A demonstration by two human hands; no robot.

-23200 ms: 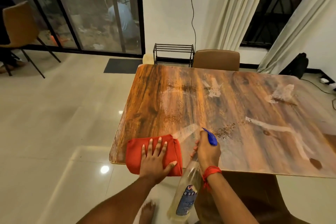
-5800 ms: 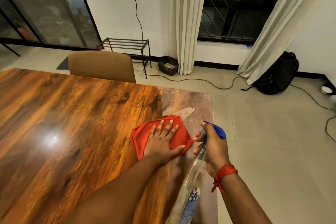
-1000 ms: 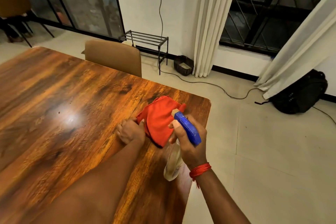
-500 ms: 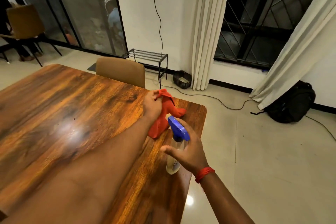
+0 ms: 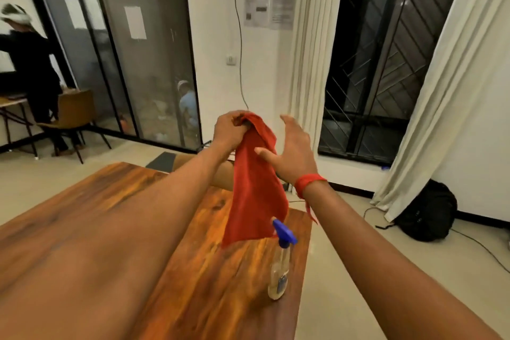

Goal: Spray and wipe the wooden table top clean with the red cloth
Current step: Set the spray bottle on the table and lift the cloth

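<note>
The cloth has been lifted off the desk since half a second ago, and the bottle has been set down upright near the right edge. The cloth hangs lengthwise from the left hand, whose fingers are clenched on its top. The right hand, fingers spread wide, is held just beside it, thumb touching.
</note>
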